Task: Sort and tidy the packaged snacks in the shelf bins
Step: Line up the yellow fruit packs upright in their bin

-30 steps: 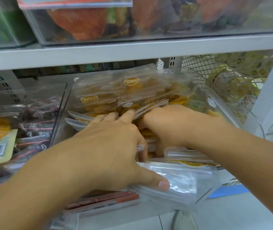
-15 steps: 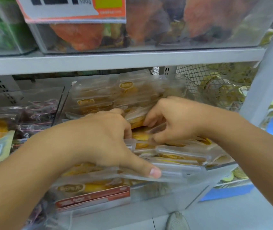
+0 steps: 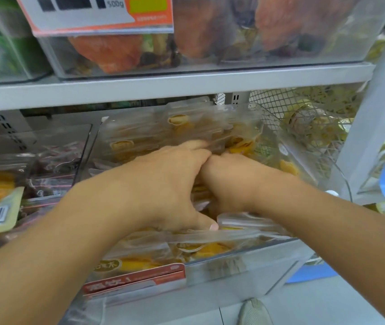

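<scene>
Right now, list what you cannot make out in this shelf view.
- Right hand fingers: head view, buried among the clear snack packets and behind the left hand.
- Price tag on the upper bin: top cut off by the frame edge, print blurred.
- Red label on the bin front: text smeared by motion blur.
</scene>
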